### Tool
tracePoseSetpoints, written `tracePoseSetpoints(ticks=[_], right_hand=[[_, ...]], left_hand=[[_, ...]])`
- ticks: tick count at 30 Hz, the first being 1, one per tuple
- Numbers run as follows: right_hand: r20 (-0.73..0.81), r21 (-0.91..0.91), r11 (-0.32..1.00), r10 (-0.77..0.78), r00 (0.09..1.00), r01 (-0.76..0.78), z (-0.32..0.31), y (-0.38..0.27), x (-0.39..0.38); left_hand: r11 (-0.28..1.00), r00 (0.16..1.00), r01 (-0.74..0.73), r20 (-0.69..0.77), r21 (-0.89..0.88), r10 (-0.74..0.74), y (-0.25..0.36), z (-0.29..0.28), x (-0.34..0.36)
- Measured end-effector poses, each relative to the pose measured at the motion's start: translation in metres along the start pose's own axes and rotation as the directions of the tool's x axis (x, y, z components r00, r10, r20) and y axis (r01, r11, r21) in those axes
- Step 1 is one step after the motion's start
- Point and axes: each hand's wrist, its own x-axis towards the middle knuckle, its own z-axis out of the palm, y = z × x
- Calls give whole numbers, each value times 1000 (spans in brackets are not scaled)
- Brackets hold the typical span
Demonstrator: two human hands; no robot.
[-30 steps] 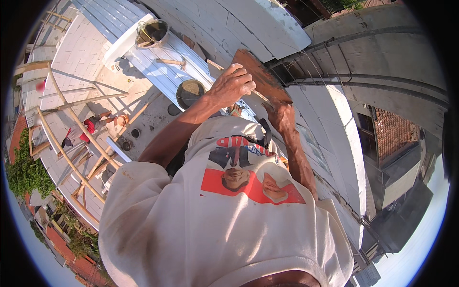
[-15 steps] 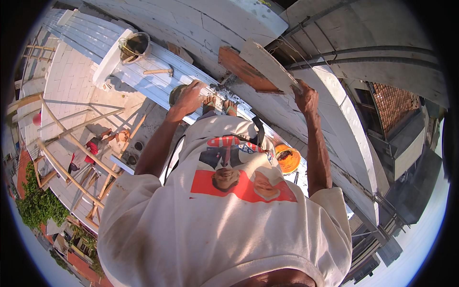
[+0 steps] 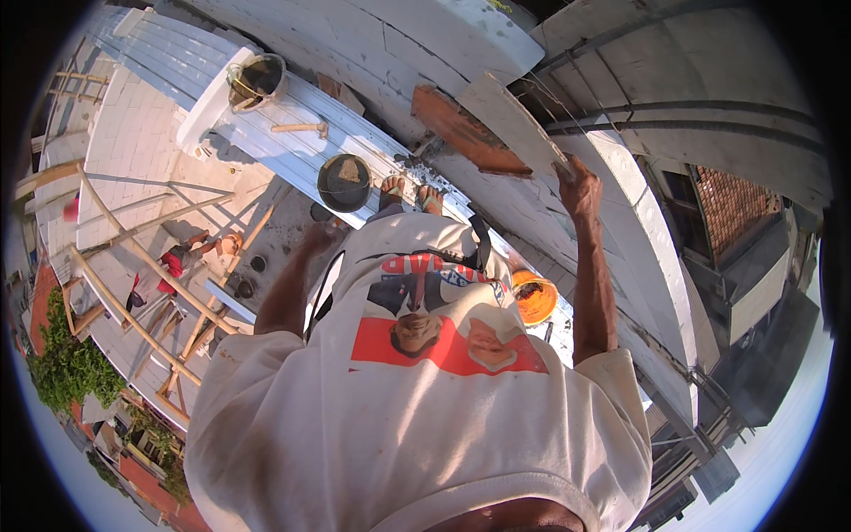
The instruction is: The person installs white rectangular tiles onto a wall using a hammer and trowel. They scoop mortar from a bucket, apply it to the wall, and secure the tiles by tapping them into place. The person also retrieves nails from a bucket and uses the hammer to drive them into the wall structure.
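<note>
My right hand [image 3: 581,188] is closed round the lower end of a long pale grey board [image 3: 512,115], held up by the wall. A reddish-brown panel [image 3: 465,133] sits just left of that board; whether the two touch I cannot tell. My left hand [image 3: 326,234] is low beside my hip, in shadow, and its fingers do not show clearly. Just beyond it a round dark bucket [image 3: 330,197] with a grey lump of what looks like mortar stands on the ribbed metal sheeting [image 3: 292,158], close to my sandalled feet.
A hammer [image 3: 300,129] and another bucket [image 3: 257,80] lie farther along the sheeting. An orange bucket [image 3: 535,300] stands at my right side. To the left, bamboo poles [image 3: 133,253] form a scaffold over a drop, with a person [image 3: 173,266] below. A block wall [image 3: 390,44] runs along the far side.
My left hand has drawn back from over the dark bucket toward my hip, uncovering the bucket. My right hand and the board have shifted slightly to the right.
</note>
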Motion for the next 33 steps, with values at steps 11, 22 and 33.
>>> tracePoseSetpoints(ticks=[11, 22, 33], right_hand=[[-124, -189, 981, 12, 992, -36, 13, 5, 15], [-432, -274, 959, -61, 900, -67, 31, -11, -8], [-554, -152, 986, -29, 832, -66, 41, -22, -16]], left_hand=[[954, 980, -199, -26, -226, 198, 71, -26, 32], [722, 745, -665, -115, -191, 656, 390, -91, 9], [171, 145, -880, -92, 442, 985, 464, -65, -10]])
